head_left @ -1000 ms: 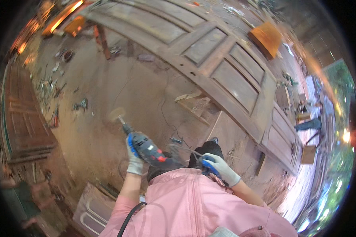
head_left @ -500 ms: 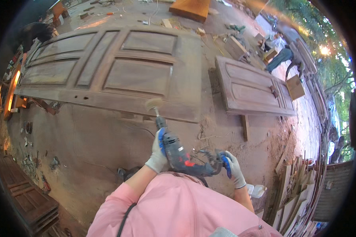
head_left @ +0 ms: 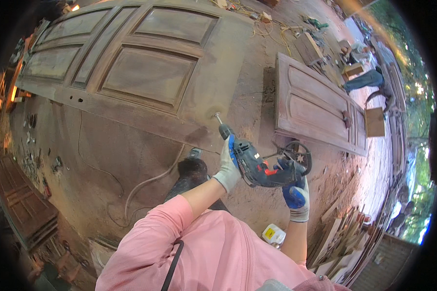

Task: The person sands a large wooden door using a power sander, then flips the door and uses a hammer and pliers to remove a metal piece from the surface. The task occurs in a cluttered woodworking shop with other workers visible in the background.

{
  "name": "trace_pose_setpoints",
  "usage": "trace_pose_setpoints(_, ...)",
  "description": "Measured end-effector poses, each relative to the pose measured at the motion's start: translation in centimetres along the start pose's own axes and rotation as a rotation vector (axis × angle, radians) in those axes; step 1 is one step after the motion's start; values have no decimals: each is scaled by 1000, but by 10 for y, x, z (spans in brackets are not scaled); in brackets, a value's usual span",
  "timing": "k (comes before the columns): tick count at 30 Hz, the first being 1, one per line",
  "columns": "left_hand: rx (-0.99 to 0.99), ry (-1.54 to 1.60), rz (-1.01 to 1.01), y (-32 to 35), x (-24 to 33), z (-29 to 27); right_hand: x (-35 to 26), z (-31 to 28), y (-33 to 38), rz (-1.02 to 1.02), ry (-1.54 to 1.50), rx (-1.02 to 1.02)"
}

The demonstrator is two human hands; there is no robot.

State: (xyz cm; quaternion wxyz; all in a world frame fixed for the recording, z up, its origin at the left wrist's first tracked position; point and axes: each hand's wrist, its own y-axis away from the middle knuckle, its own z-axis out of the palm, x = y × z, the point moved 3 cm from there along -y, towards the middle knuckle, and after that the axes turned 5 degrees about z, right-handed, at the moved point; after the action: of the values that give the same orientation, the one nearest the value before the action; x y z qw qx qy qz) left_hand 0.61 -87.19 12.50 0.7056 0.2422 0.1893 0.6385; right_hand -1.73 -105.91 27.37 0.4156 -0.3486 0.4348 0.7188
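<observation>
A dark power drill (head_left: 258,164) with red accents is held in front of my body, pointing away and to the left. My left hand (head_left: 229,167), in a white and blue glove, is wrapped round its front part just behind the chuck. At the rear handle my right hand (head_left: 296,195), gloved alike, is closed. From the chuck a shaft runs to a small blurred round attachment (head_left: 215,115) at the near right corner of a large panelled wooden door (head_left: 131,109). Dust coats the door's pale right end. Whether the attachment touches the wood I cannot tell.
A second panelled door (head_left: 320,104) lies raised at the right, with a person bending (head_left: 374,82) beyond it. Stacked doors (head_left: 22,203) are at the left. A cable (head_left: 153,182) crosses the ground; a white jug (head_left: 274,234) and timber strips (head_left: 335,237) lie near my right arm.
The drill and both hands have moved right, and its attachment has gone from the door's near edge toward its right corner. My view has shifted; a shoe and the cable now show.
</observation>
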Motion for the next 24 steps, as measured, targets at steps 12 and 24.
trace_pose_setpoints(12, 42, -6, 196, -91, 96, 63, -12, -7, -196, 116, -149, -233)
trace_pose_setpoints(24, 193, 40, 454, -143, 155, 37, -14, 26, -329, 468, 36, -576)
